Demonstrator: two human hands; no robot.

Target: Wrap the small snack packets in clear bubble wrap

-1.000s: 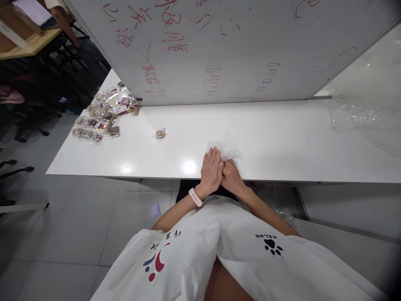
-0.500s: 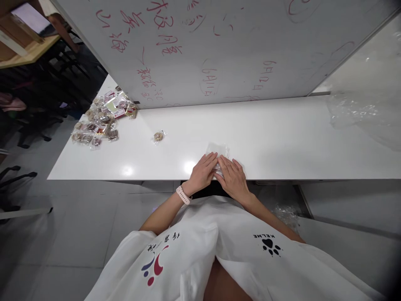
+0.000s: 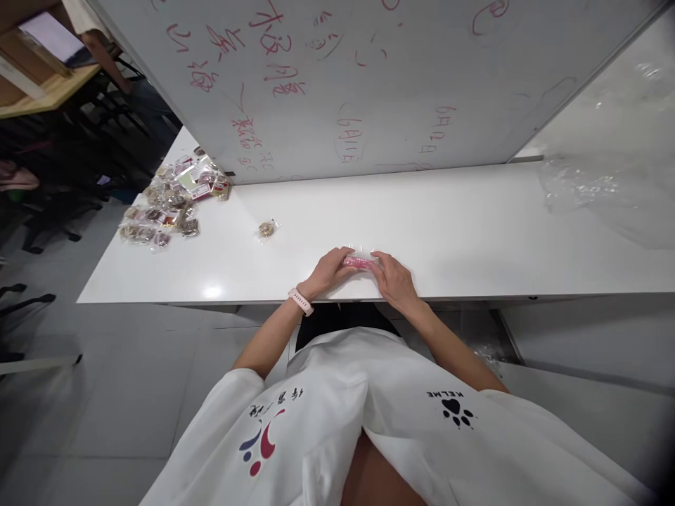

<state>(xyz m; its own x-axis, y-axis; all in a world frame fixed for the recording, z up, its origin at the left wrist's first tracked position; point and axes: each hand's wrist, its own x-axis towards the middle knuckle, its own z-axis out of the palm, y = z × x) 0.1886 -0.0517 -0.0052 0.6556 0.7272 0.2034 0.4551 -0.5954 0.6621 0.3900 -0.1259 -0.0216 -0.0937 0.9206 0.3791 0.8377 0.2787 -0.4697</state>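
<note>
Between my hands is a small pink packet in clear plastic wrap (image 3: 360, 263), close to the front edge of the white table. My left hand (image 3: 331, 270), with a pale pink band on its wrist, is closed on the packet's left end. The right end is held by the bent fingers and thumb of my right hand (image 3: 396, 280). Clear film sticks out past the pink part on its far side. Whatever is inside the wrap is too small to make out.
A small round wrapped snack (image 3: 266, 229) lies to the left on the white table (image 3: 448, 225). Further left is a heap of wrapped snacks (image 3: 174, 200). The whiteboard (image 3: 327, 91) stands along the back. Clear plastic sheeting (image 3: 590, 190) is at the right.
My hands have gone from lying flat over the clear plastic to gripping the packet at both ends. They moved slightly away from my body, and the pink side now shows.
</note>
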